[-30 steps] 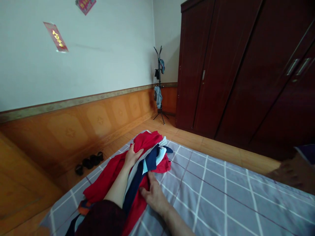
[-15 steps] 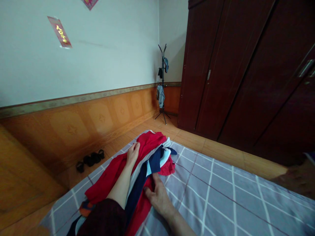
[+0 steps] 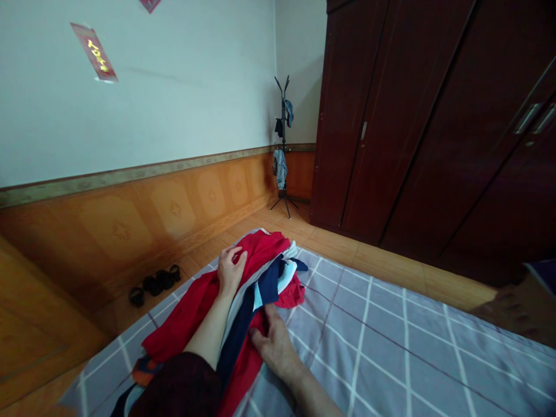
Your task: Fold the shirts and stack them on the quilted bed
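A heap of clothes [image 3: 264,260], red with navy, white and pale blue pieces, lies on a grey checked bedsheet [image 3: 391,347]. My left hand [image 3: 230,269] lies flat on the red cloth near the heap's far end, fingers stretched out. My right hand [image 3: 273,344] rests at the heap's near right edge, its fingers pressed onto the red and navy cloth; whether it pinches the cloth is hidden. My left forearm in a dark sleeve lies along the heap.
Dark wooden wardrobe [image 3: 434,127] stands right across a strip of wooden floor. A coat stand [image 3: 282,150] with hanging items is in the far corner. Black shoes [image 3: 154,284] sit on the floor left of the bed. Wood-panelled wall runs along the left.
My left hand slid slightly back and left on the red cloth. My right hand stayed at the heap's edge. The view shifted a little.
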The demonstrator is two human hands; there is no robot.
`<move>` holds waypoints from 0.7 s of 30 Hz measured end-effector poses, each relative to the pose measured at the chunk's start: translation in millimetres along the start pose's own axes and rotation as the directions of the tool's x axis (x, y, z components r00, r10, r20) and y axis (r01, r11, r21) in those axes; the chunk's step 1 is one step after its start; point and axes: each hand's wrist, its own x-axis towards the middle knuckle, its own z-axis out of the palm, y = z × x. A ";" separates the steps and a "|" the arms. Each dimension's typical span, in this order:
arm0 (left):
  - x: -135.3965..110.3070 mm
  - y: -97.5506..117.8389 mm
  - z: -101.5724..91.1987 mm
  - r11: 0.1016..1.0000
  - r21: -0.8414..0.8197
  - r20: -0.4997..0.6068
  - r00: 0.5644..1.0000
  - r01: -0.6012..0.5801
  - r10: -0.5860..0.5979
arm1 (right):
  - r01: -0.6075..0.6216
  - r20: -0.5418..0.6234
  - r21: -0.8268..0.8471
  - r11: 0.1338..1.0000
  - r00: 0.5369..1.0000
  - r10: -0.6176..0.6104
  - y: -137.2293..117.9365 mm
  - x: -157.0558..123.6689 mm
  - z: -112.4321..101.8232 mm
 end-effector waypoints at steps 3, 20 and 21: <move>-0.7 3.7 -1.9 0.999 0.036 -0.002 1.000 -0.006 0.006 | -0.005 -0.002 0.006 1.000 1.000 0.005 0.3 -0.5 0.2; -1.5 17.5 -0.3 0.986 0.071 0.239 0.962 -0.153 0.132 | 0.012 -0.021 -0.008 1.000 1.000 -0.012 2.9 -0.9 2.6; -1.9 20.5 -0.6 0.986 0.068 0.253 0.959 -0.153 0.132 | 0.011 -0.022 -0.012 1.000 1.000 -0.011 2.6 -1.1 2.9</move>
